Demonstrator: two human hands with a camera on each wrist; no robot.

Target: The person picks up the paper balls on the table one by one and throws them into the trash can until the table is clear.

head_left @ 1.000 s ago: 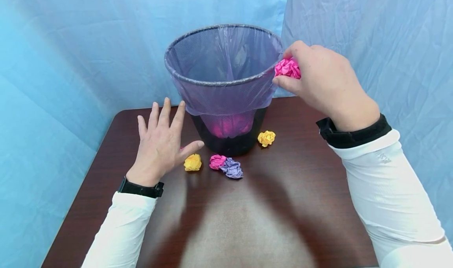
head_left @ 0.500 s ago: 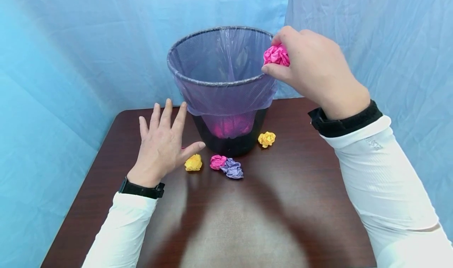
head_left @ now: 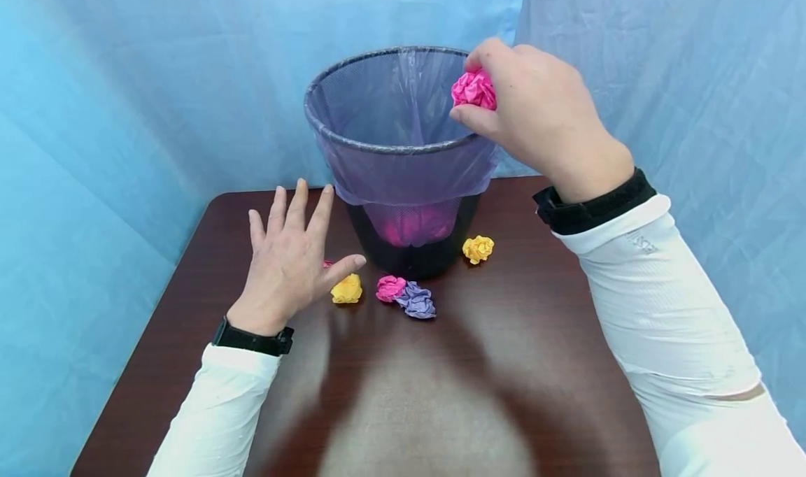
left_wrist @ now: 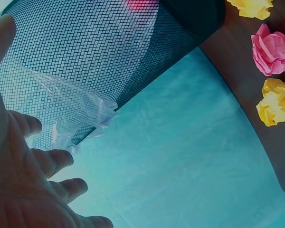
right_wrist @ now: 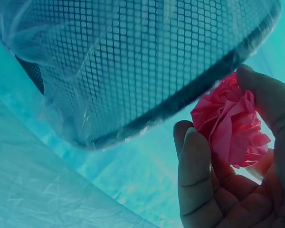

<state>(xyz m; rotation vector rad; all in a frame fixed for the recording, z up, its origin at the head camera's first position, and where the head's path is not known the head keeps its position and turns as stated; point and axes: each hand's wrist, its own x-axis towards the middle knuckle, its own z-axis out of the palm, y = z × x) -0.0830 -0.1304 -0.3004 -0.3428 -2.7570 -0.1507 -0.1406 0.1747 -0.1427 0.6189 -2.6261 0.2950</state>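
A crumpled pink paper ball (head_left: pixel 474 90) is pinched between thumb and fingers of my right hand (head_left: pixel 544 106), at the right side of the bin's rim. The black mesh wastebasket (head_left: pixel 412 259) wears a translucent purple liner (head_left: pixel 409 173) folded over its edge. In the right wrist view the pink ball (right_wrist: pixel 230 126) shows beside the lined rim. My left hand (head_left: pixel 286 260) is spread with straight fingers just left of the bin, holding nothing. In the left wrist view its fingers (left_wrist: pixel 57 161) point toward the mesh wall.
On the brown table (head_left: pixel 403 393) in front of the bin lie a yellow paper ball (head_left: pixel 347 289), a pink one (head_left: pixel 390 288) and a purple one (head_left: pixel 417 301). Another yellow ball (head_left: pixel 478 249) sits right of the base. Pink shows through the liner. Blue curtains (head_left: pixel 252 78) stand behind.
My right hand has moved left and upward with the pink paper ball, from outside the rim to over its right part. The left hand is nearly still.
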